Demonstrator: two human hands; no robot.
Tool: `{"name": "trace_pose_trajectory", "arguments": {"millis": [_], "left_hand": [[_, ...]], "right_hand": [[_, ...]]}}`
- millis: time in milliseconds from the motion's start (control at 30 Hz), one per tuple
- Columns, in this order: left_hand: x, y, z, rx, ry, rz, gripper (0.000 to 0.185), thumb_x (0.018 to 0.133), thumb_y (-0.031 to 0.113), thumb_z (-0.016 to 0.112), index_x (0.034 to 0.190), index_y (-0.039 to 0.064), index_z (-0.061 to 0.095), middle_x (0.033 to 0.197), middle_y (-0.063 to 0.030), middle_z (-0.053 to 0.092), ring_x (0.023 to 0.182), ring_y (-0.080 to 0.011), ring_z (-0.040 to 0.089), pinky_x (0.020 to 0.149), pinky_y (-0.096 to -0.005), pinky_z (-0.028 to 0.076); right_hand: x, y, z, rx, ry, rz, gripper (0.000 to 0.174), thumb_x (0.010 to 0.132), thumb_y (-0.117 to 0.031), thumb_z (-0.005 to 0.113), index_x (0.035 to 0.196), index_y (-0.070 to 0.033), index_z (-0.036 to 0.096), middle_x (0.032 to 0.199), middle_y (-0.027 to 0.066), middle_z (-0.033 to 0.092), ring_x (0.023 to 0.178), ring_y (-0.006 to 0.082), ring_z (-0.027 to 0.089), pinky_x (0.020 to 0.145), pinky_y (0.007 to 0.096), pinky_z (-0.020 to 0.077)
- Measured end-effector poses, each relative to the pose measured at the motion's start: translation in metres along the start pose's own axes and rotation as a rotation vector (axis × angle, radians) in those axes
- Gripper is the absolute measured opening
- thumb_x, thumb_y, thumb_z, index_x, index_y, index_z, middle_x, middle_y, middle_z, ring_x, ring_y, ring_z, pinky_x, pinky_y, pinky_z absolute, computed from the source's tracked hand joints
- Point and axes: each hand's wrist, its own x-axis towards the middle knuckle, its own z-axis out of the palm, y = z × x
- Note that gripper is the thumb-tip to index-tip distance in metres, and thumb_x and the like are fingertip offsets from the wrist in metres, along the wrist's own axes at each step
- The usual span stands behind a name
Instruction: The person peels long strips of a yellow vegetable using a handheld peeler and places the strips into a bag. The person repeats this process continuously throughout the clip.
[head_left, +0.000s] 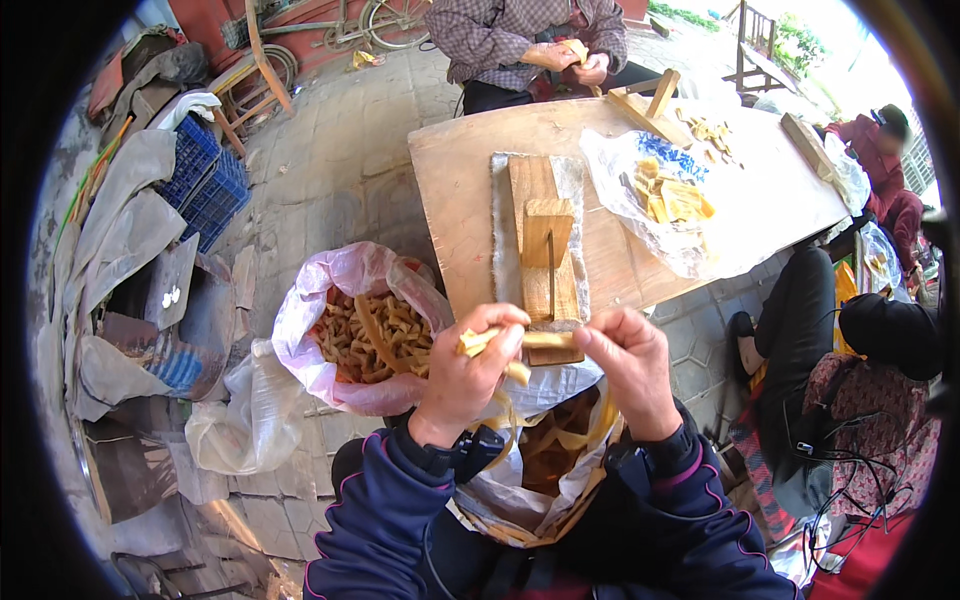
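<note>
My left hand (472, 367) grips a bundle of pale yellow, folded strips (480, 342). A flat length of the same material (549, 340) stretches across to my right hand (630, 367), which pinches its other end between thumb and fingers. Just beyond both hands stands a wooden jig (544, 262), a plank with an upright block and a thin dark rod or blade slanting down from it. It lies on a grey cloth (501, 225). Under my hands, a basket lined with white plastic (517, 480) contains long yellowish strips (574, 435).
A pink plastic bag (300, 322) full of short folded pieces (352, 337) stands left of the wooden table (465, 187). On the table lie a clear bag of yellow pieces (667, 195) and another wooden jig (649, 112). A person (525, 45) sits opposite; others sit at right.
</note>
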Motion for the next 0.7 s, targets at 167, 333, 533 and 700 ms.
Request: {"name": "trace_pose_trajectory", "arguments": {"millis": [167,333,533,700], "left_hand": [[0.027,-0.022,0.010,0.336,0.138,0.223,0.017,0.095,0.015,0.063,0.102,0.000,0.066,0.081,-0.0002,0.064,0.070,-0.0067,0.057,0.063,-0.0222,0.046],[0.028,-0.024,0.009,0.493,0.257,0.227,0.015,0.095,0.012,0.063,0.097,-0.002,0.066,0.086,-0.0044,0.067,0.077,-0.0088,0.058,0.068,-0.0245,0.047],[-0.010,-0.005,0.013,0.178,0.080,0.240,0.019,0.098,0.012,0.056,0.096,-0.003,0.068,0.109,-0.0091,0.066,0.084,-0.0112,0.060,0.077,-0.0254,0.049],[-0.028,-0.001,0.012,0.000,-0.066,-0.231,0.034,0.098,0.025,0.060,0.074,0.000,0.063,0.069,-0.0004,0.062,0.062,-0.0059,0.051,0.055,-0.0234,0.041]], "right_hand": [[0.035,0.026,0.000,-0.348,0.153,-0.338,0.011,0.088,-0.004,0.071,0.086,-0.003,0.060,0.068,-0.0044,0.056,0.063,0.0019,0.048,0.055,0.0194,0.0403],[0.038,0.029,-0.003,-0.427,0.293,-0.308,0.015,0.087,-0.007,0.073,0.085,-0.001,0.058,0.064,-0.0017,0.056,0.060,0.0025,0.048,0.054,0.0215,0.0413],[-0.007,0.007,0.005,-0.598,-0.010,-0.604,0.014,0.080,-0.003,0.074,0.077,-0.004,0.060,0.065,0.0047,0.055,0.055,0.0138,0.053,0.050,0.0267,0.0421],[-0.021,0.001,0.023,-0.727,-0.334,-0.966,0.014,0.071,-0.006,0.078,0.077,-0.010,0.066,0.065,0.0043,0.053,0.054,0.0209,0.056,0.048,0.0327,0.0446]]}}
